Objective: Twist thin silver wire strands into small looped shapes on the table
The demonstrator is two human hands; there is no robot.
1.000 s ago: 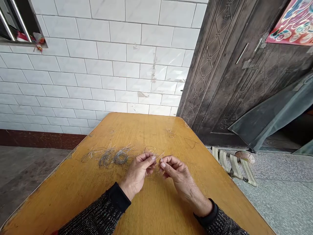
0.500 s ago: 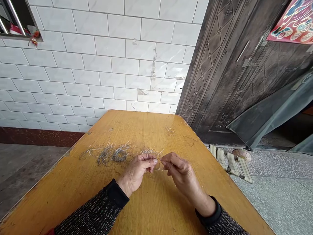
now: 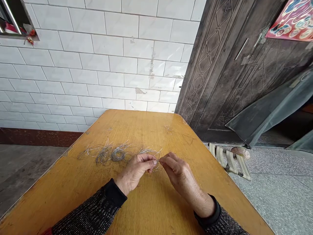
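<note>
A wall (image 3: pixel 105 58) of white tiles stands at the far side of the room, with a dark carved door (image 3: pixel 220 81) to the right of it. From where I stand, a yellow wood-grain table (image 3: pixel 151 209) fills the near ground, its edges worn. On the floor to the right is a low seat (image 3: pixel 232 161) with striped straps.

Wire is laid out across the table. At left lie a loose tangle (image 3: pixel 104 155) and, just beside it, a rounder grey coil (image 3: pixel 119 154). Fine strands (image 3: pixel 146 150) spread out just beyond the hands. Some small wire pieces (image 3: pixel 168 130) lie apart, far right.

The left hand (image 3: pixel 137 168) has thumb and forefinger pressed together on a thin wire (image 3: pixel 157 160), the other fingers curled in. The right hand (image 3: pixel 182 174) is turned knuckles up, its fingertips gathered in a tight pinch at the same wire. Its exact hold is too small to make out.

Change noted: the gap between the two sets of fingertips, plain half a second ago, has nearly closed; I cannot tell whether they touch. The coils have not been disturbed. In my judgement, both hands are now engaged on one short stretch of wire, fine work at the fingertips.
</note>
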